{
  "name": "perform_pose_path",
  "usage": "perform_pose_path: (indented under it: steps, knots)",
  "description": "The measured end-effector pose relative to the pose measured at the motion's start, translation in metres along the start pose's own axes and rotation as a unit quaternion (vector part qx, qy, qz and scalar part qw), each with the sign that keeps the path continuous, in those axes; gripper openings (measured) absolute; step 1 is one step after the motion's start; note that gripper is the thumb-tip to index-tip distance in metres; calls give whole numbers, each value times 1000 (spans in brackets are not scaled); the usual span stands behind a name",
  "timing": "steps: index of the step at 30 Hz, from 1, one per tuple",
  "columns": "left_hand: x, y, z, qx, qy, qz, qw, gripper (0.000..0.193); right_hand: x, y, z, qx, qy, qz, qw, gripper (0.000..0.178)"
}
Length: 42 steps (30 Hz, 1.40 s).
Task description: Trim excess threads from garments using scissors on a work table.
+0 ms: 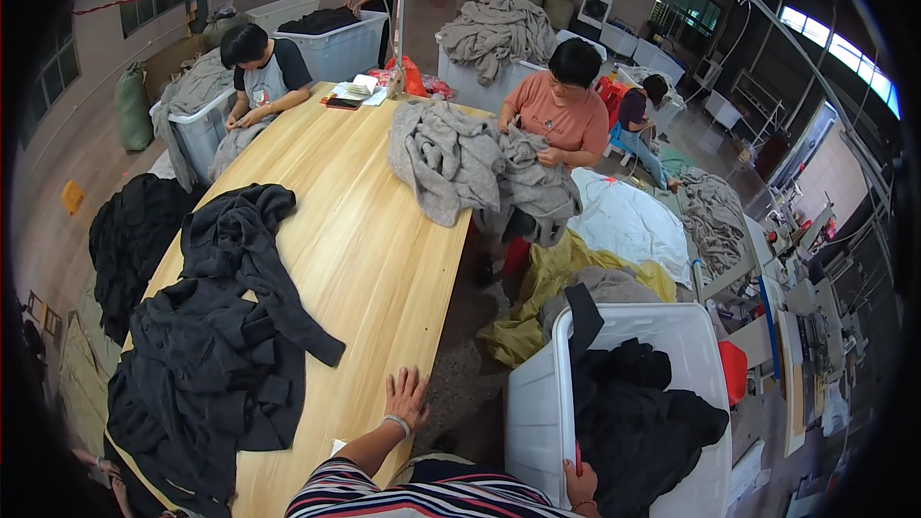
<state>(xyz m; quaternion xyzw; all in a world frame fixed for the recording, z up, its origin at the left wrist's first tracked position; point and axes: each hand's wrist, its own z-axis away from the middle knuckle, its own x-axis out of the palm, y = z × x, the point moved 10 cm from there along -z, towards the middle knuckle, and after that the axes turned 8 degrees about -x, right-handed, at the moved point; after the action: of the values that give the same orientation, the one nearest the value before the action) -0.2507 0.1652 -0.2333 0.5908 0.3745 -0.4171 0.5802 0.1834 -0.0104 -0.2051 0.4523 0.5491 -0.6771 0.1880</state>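
My left hand (408, 398) lies on the near right edge of the wooden table (369, 259), fingers spread and holding nothing. Dark charcoal knitted garments (211, 345) are heaped on the table to its left, one sleeve stretching toward the hand. At the rim of a white plastic bin (542, 412), my right hand (580, 484) is closed, with a thin red object (578, 458) showing at its fingers; its kind is too small to tell. Black garments (643, 422) lie inside that bin, just right of this hand.
Across the table a person in a salmon shirt (574, 110) handles grey knitwear beside a grey pile (446, 158). Another person (269, 77) works at the far left. Black garments (144, 245) hang beyond the left edge. A yellow sheet (537, 297) lies behind the bin.
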Motion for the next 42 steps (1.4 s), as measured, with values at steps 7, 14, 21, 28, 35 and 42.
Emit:
perform_pose_path:
  steps: [7,14,21,28,35,42]
  knots:
    - [2,0,-3,0,-4,-8,1000,68,1,0,-2,10,-3,-10,1000,43]
    - [4,0,-5,-2,0,-6,1000,68,2,2,-4,18,-6,-6,1000,44]
    - [0,-3,6,-8,-12,-10,1000,71,-2,-10,3,31,-19,2,999,42]
    - [15,1,-8,22,-34,-35,999,76,-11,-27,12,21,-8,-26,999,40]
    - [26,-11,-11,43,-19,-76,996,79,-4,-38,-12,49,-65,-22,996,60]
    - [38,-9,-24,3,-24,-185,982,80,-9,-24,3,68,-48,-24,996,64]
